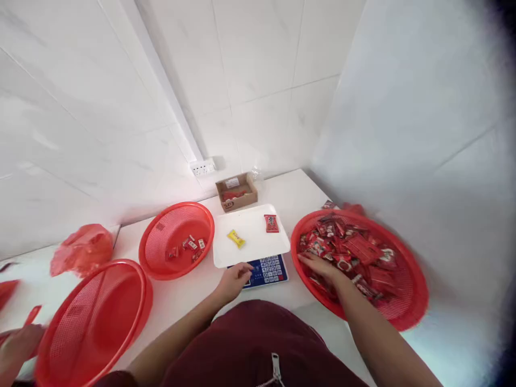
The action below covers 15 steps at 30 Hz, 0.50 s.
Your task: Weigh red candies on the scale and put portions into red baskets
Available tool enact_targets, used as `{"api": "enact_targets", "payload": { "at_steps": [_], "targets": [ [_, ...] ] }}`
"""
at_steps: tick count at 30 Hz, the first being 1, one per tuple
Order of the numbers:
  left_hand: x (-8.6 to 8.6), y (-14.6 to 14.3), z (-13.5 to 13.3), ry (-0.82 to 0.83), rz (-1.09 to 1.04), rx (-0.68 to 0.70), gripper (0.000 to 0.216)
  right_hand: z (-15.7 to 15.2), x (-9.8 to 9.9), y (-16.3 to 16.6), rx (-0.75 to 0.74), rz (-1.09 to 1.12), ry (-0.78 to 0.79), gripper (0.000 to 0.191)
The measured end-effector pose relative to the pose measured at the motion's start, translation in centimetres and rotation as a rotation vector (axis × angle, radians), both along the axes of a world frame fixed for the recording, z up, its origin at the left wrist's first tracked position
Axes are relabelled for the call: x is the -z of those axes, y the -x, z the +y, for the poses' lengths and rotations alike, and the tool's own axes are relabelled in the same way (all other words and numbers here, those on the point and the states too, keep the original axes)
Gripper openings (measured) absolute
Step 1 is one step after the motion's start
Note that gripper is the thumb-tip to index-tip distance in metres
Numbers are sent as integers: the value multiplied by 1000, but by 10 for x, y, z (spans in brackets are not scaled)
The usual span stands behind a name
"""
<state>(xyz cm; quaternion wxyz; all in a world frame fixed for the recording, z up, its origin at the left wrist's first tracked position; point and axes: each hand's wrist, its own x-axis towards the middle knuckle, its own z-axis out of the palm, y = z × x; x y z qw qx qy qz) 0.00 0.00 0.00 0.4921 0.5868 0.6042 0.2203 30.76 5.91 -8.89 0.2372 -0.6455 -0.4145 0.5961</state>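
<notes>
My left hand (pixel 234 281) is by the left end of a blue digital scale's keypad (pixel 269 270), its fingers curled in and nothing visible in them. A white tray (pixel 252 250) lies over the scale, with a yellow-wrapped sweet (pixel 236 238) and a red packet (pixel 271 223) on it. To the right, my right hand (pixel 320 267) reaches over the near left rim of a red basket (pixel 415 279). Its fingers are stretched out among red-wrapped sweets (pixel 363 247), partly hiding those beneath.
A red basket (pixel 161 236) with several small packets stands left of the tray; another red basket (pixel 133 322) is nearer me. A cardboard box (pixel 244 201) with red items sits by the wall. At far left are a red plastic bag (pixel 84 247) and another person's hand (pixel 20 344).
</notes>
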Motion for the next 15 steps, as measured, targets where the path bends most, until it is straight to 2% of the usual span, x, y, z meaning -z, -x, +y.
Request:
{"api": "enact_targets", "payload": {
  "at_steps": [4, 9, 12, 15],
  "targets": [
    [-2, -1, -1, 9, -9, -11, 24, 5, -5, -1, 47, 47, -63, 29],
    [-2, 0, 0, 48, -89, -42, 24, 10, -11, -9, 194, 56, -136, 29],
    [-2, 0, 0, 45, -66, -40, 23, 13, -23, -7, 265, 97, -181, 33],
    [-1, 1, 0, 35, -6, -31, 22, 19, -41, 14, 292, 202, -196, 36]
  ]
}}
